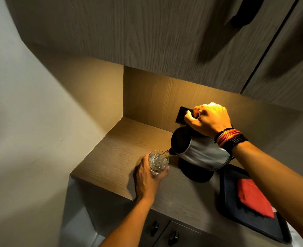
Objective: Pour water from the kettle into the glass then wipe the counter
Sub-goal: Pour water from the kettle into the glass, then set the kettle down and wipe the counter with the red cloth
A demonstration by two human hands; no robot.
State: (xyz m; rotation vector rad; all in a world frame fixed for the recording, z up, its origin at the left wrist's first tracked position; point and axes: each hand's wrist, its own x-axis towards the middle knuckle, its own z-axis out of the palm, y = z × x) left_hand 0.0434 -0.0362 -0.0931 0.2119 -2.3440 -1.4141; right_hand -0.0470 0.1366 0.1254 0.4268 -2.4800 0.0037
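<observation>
A steel kettle (200, 154) with a black rim is tilted to the left, spout down, above its black base (197, 173). My right hand (207, 120) grips its handle from above. A thin stream of water runs from the spout into a clear glass (157, 162). My left hand (149, 177) is wrapped around the glass, which stands near the front left edge of the wooden counter (115, 154). A folded red cloth (254, 198) lies on a dark tray (236, 211) to the right.
A black wall socket (181, 115) sits on the back panel behind the kettle. Wooden cupboards (147, 32) hang low overhead. A white wall closes off the left side. Below the counter are cabinet doors with black handles (172, 237).
</observation>
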